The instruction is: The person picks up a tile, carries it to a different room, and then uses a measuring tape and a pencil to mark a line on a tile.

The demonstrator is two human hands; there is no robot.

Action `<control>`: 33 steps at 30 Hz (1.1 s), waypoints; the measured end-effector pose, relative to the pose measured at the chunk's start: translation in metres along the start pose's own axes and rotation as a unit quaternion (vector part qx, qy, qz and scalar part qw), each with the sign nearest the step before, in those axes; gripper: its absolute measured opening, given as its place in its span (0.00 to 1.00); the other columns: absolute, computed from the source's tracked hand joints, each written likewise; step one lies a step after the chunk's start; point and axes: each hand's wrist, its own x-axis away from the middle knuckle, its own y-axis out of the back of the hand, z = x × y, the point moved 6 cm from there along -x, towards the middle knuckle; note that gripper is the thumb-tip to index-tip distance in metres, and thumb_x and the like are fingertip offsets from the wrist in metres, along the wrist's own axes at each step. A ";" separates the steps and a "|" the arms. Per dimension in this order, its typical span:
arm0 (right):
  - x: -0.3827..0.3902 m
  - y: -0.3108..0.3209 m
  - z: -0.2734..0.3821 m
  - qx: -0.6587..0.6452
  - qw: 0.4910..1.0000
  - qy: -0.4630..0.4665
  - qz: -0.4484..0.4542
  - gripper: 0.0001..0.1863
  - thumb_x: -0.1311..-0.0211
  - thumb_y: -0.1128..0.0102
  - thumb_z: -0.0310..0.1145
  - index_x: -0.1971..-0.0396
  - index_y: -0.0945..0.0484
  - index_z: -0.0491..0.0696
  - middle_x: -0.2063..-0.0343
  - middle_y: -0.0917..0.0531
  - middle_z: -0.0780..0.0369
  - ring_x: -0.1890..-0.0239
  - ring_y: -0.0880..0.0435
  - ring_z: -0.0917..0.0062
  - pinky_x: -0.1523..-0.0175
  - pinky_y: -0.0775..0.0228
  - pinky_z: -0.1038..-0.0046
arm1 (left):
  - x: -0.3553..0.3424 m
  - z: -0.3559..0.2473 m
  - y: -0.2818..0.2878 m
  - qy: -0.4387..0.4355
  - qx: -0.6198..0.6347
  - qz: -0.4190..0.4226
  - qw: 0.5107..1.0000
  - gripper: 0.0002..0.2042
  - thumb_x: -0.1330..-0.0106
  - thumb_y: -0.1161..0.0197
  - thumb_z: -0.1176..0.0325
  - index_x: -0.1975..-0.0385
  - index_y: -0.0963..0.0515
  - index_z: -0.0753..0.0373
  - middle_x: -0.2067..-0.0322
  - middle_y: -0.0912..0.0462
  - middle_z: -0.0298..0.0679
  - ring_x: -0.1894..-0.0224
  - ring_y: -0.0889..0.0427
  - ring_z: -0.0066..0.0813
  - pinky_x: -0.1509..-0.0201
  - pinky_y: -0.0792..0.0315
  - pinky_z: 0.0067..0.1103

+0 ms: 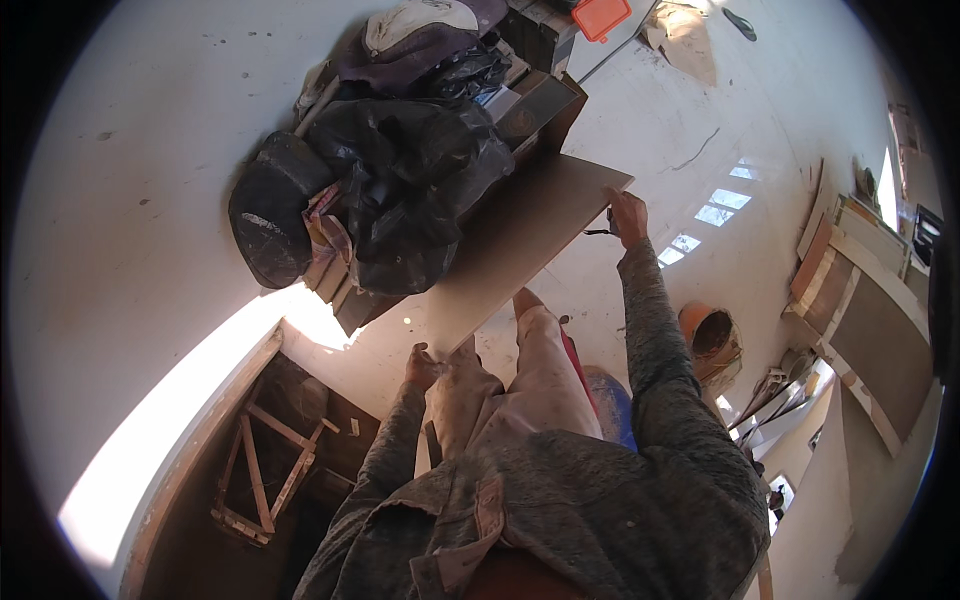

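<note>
Knees (pixel 470 390) come nearest in my view; just beyond, the left hand (pixel 424 366) is at the near corner of the brown rectangular board (pixel 530 235), though I can't tell whether it has closed there. Farther off, the right hand (pixel 628 215) is clamped on the right corner. The board slants between them, beside the black plastic sheet (pixel 400 180). I judge that a weak left hold could let it tip, or its left edge snag the plastic.
</note>
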 end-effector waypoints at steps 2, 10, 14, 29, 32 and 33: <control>0.021 -0.001 -0.016 -0.045 0.993 -0.105 0.021 0.21 0.37 0.39 0.48 0.79 0.22 0.45 0.84 0.27 0.68 0.84 0.30 0.83 0.78 0.39 0.76 | 0.001 0.021 -0.015 0.139 0.167 0.076 0.973 0.37 0.50 0.22 0.64 0.43 0.36 0.68 0.64 0.20 0.44 0.63 0.18 0.39 0.61 0.22 0.28; 0.048 0.012 -0.034 -0.146 0.973 -0.174 0.030 0.21 0.41 0.35 0.46 0.82 0.22 0.43 0.86 0.27 0.68 0.85 0.31 0.83 0.79 0.41 0.75 | -0.045 0.040 -0.077 0.295 0.377 0.159 0.863 0.33 0.32 0.44 0.44 0.40 0.32 0.68 0.53 0.19 0.52 0.50 0.18 0.39 0.46 0.26 0.32; 0.044 0.017 -0.044 -0.115 0.986 -0.116 0.032 0.19 0.41 0.36 0.44 0.81 0.21 0.42 0.86 0.27 0.68 0.84 0.30 0.83 0.79 0.39 0.73 | -0.083 0.075 -0.092 0.267 0.222 0.051 0.937 0.36 0.36 0.42 0.39 0.44 0.27 0.71 0.50 0.20 0.54 0.50 0.18 0.42 0.45 0.25 0.32; 0.259 0.131 -0.077 -0.102 0.959 -0.223 -0.142 0.20 0.43 0.33 0.41 0.86 0.23 0.42 0.89 0.30 0.67 0.87 0.33 0.82 0.81 0.43 0.71 | -0.003 0.103 -0.054 0.194 -0.047 -0.066 0.978 0.40 0.43 0.39 0.34 0.54 0.21 0.76 0.53 0.20 0.62 0.44 0.22 0.54 0.40 0.30 0.35; 0.319 0.163 -0.115 -0.143 0.933 -0.274 -0.186 0.19 0.41 0.34 0.41 0.83 0.23 0.42 0.85 0.29 0.69 0.82 0.33 0.86 0.77 0.42 0.75 | -0.006 0.080 -0.055 0.140 -0.089 -0.060 0.984 0.38 0.43 0.36 0.38 0.55 0.21 0.77 0.53 0.19 0.61 0.45 0.21 0.53 0.41 0.29 0.34; 0.339 0.172 -0.127 -0.163 0.924 -0.280 -0.203 0.18 0.40 0.34 0.41 0.82 0.22 0.42 0.84 0.28 0.69 0.82 0.32 0.86 0.77 0.42 0.76 | -0.005 0.074 -0.059 0.120 -0.102 -0.045 0.986 0.37 0.44 0.35 0.40 0.55 0.21 0.77 0.52 0.19 0.61 0.46 0.20 0.52 0.41 0.28 0.34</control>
